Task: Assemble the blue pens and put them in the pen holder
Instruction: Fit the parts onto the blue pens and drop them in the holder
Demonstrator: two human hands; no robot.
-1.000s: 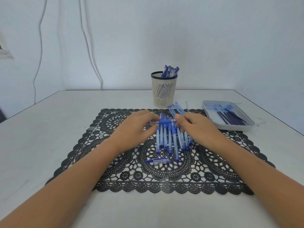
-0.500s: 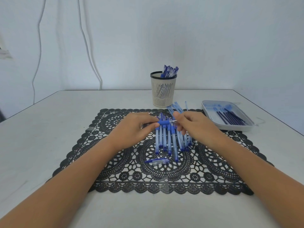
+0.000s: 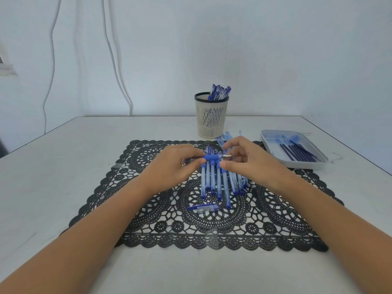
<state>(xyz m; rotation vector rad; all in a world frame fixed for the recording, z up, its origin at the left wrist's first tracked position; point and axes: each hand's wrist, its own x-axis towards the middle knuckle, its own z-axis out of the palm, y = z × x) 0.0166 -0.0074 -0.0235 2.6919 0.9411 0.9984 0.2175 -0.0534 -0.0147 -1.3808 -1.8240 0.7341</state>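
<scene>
1. Blue pen (image 3: 212, 158) is held level above the lace mat (image 3: 265, 219), over the loose barrels (image 3: 220, 183). Light, stiff, slick plastic; the rubber grip sleeve looks the surest hold.
2. Left hand (image 3: 176, 166) grips its barrel; right hand (image 3: 250, 160) pinches the tip end.
3. Pen holder (image 3: 211, 122) stands behind, partly filled.
</scene>
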